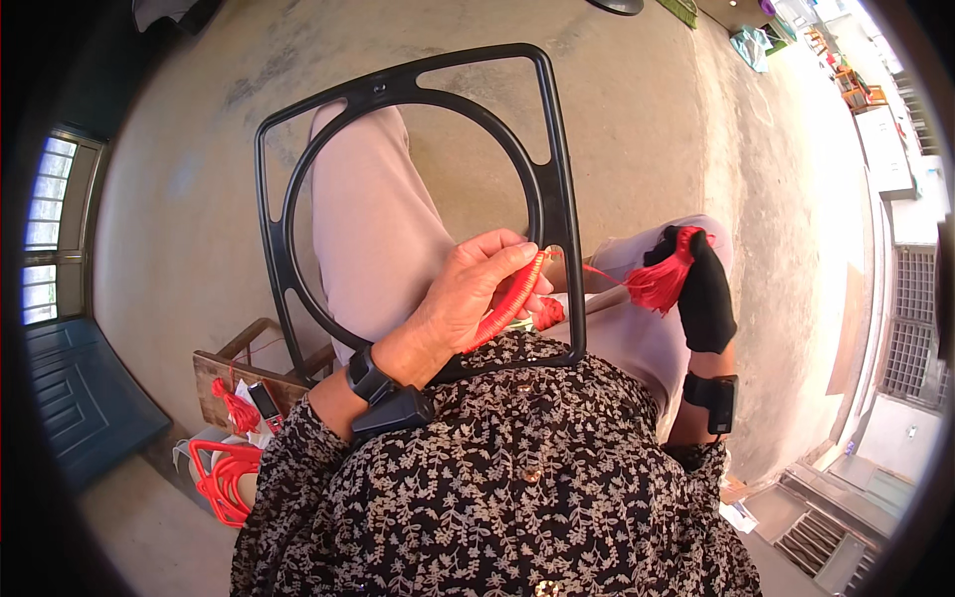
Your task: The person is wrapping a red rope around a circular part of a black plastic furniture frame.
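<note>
A black square frame with a round ring inside it (543, 184) stands over my lap. Part of the ring's lower right is wrapped in red cord (515, 298) with pale gold bands. My bare left hand (468, 284) is closed around that wrapped section, thumb on top near its upper end. Out to the right, above my right knee, my right hand (704, 294) in a black glove grips a bundle of red cord (662, 282). A thin red strand runs from the bundle to the frame. Another red clump (547, 314) shows below my left fingers.
At lower left stands a wooden stool (224, 393) with a red cord bundle (239, 408) and a mobile phone (265, 403). Red ring-shaped frames (224, 488) lie beside it. A blue panelled door (99, 398) is at far left, a green broom (680, 10) at the top.
</note>
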